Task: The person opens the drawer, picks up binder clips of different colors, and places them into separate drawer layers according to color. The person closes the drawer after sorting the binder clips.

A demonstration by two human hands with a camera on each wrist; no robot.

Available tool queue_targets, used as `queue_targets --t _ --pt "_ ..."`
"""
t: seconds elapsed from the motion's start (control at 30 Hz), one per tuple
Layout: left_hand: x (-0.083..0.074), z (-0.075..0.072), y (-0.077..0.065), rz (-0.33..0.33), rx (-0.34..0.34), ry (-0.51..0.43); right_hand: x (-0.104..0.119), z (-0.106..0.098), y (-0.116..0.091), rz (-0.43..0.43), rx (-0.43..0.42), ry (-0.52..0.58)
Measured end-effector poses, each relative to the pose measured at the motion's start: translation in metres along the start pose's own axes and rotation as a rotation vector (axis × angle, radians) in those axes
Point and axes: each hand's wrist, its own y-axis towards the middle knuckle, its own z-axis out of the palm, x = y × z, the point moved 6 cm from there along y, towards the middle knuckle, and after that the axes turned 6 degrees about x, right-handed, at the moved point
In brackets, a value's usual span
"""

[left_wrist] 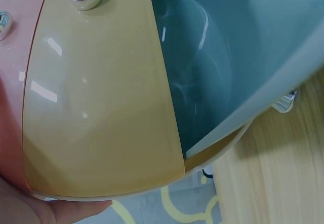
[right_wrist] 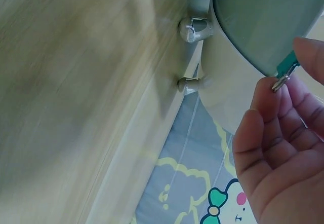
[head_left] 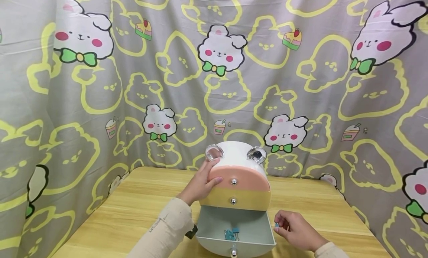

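Note:
A small desk drawer box (head_left: 239,176) with a white domed top and two silver ears stands on the table. Its bottom drawer (head_left: 247,217) is pulled out, with several teal binder clips (head_left: 229,234) lying inside near the front. My left hand (head_left: 202,180) grips the box's upper left side, its thumb against the pink front and its fingers up by the ear; in the left wrist view only part of the hand (left_wrist: 45,206) shows. Just right of the open drawer, my right hand (head_left: 295,228) pinches another teal binder clip (right_wrist: 287,66) between thumb and forefinger.
The pink top drawer (head_left: 247,176) and yellow middle drawer (head_left: 250,199) are closed, each with a round silver knob. Around the box spreads a wood-grain table (head_left: 150,191). A patterned grey curtain (head_left: 187,91) hangs behind and at both sides.

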Motion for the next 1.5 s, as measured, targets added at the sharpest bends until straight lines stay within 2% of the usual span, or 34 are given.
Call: queue_targets --t 0.77,1.07,1.5 --pt "0.001 -0.001 -0.001 -0.013 -0.003 -0.006 0.006 -0.002 0.005 -0.036 -0.058 -0.035" --pt "0.002 -0.001 0.0 -0.013 0.003 -0.008 0.006 -0.004 0.007 0.014 -0.052 -0.009" --pt "0.001 -0.001 -0.001 -0.013 0.004 -0.007 0.007 -0.002 0.013 0.018 -0.086 -0.042"
